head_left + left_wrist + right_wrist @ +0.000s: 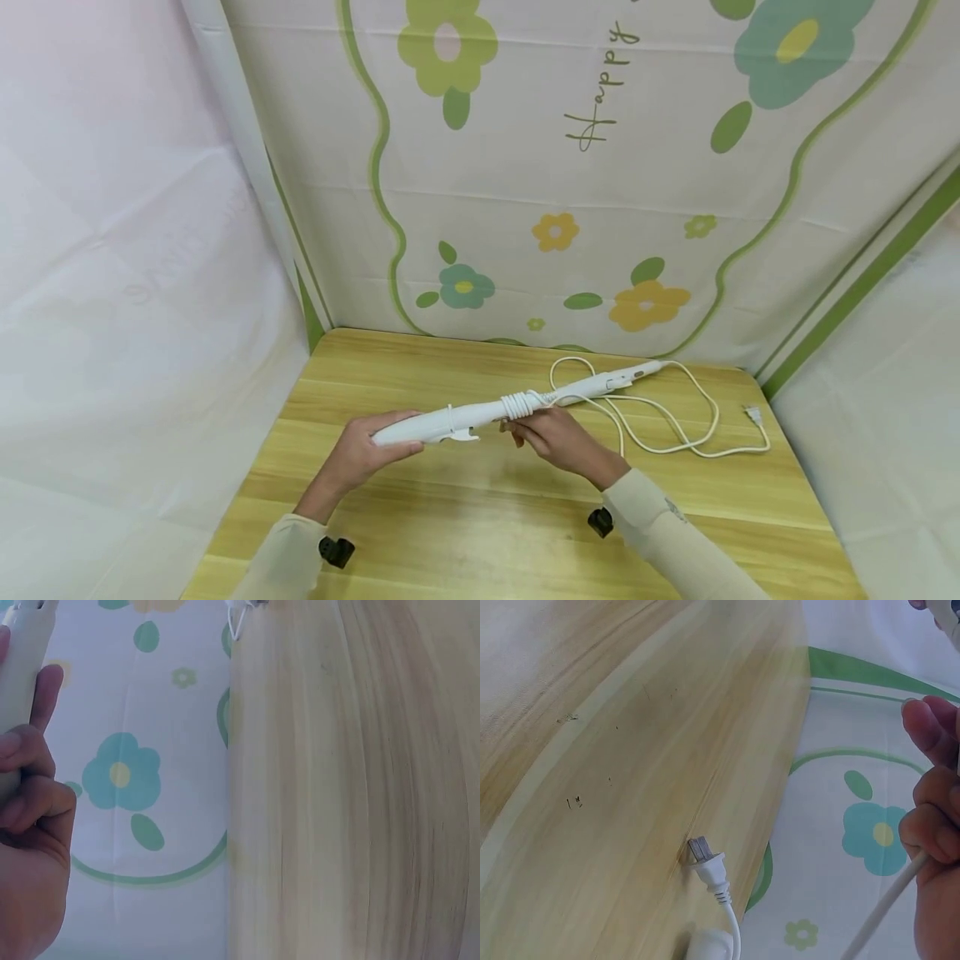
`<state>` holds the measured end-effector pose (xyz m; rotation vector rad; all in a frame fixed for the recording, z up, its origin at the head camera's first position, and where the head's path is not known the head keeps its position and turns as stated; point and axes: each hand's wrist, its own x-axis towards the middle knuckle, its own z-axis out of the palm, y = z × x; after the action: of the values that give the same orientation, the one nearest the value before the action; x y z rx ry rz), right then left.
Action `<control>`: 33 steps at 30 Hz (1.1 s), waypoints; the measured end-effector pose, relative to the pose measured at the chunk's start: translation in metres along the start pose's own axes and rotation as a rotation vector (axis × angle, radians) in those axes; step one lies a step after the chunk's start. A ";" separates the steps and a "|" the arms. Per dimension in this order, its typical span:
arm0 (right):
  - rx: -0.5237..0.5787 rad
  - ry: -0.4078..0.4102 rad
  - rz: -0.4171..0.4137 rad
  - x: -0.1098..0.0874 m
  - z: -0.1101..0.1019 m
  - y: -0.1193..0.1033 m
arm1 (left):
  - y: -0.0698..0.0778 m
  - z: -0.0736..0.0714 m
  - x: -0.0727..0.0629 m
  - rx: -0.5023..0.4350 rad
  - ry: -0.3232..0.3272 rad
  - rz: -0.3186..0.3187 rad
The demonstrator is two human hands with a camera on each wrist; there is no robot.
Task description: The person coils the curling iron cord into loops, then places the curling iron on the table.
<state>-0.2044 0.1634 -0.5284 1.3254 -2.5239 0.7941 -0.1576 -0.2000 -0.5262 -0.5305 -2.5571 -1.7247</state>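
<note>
A white curling iron point(472, 415) lies across the space between my hands, tilted up slightly to the right. My left hand point(365, 450) grips its left end, with fingers and thumb around the barrel point(13, 682). Several turns of white cord point(517, 406) are wound round its right part. There my right hand point(558, 437) is close under the turns, its curled fingers holding the cord point(889, 904). Part of the right fingers is cut off in the right wrist view. Behind the right hand, a second white wand-shaped appliance point(600, 384) extends toward the back right.
Loose loops of white cord point(675, 419) spread over the right of the wooden table point(465, 517). A two-pin plug point(753, 414) lies near the right edge. Flower-printed cloth point(495, 183) stands behind the table, with pale cloth point(127, 292) at the left.
</note>
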 end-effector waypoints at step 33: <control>-0.192 0.148 -0.162 -0.005 -0.019 0.011 | -0.001 0.007 0.000 0.502 -0.063 0.089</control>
<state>-0.2117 0.1821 -0.5179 1.3333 -2.2808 0.5785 -0.1570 -0.1942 -0.5295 -0.6584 -2.8069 -0.9906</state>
